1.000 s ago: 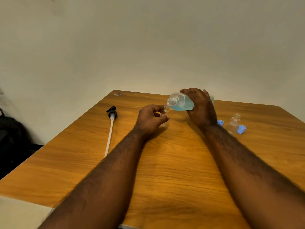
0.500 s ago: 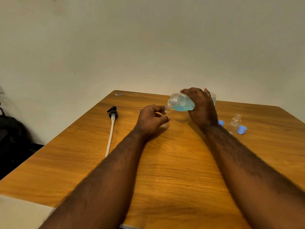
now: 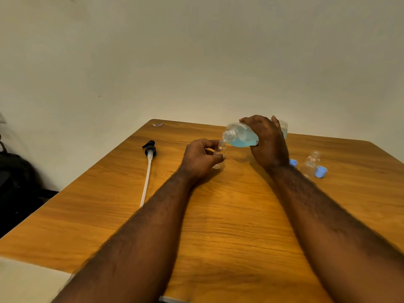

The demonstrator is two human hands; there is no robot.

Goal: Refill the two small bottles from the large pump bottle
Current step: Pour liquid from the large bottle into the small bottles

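My right hand grips the large clear bottle, which holds blue liquid and lies tipped on its side, its open neck pointing left. The neck hangs just over the mouth of a small clear bottle standing upright on the table. My left hand holds that small bottle between thumb and fingers. A second small clear bottle stands uncapped at the right, apart from both hands.
The black pump head with its long white tube lies on the wooden table to the left. Two blue caps lie beside the second small bottle. A dark bag sits off the table's left edge.
The large bottle's neck has dipped slightly lower and closer to the small bottle's mouth. Both hands keep their holds.
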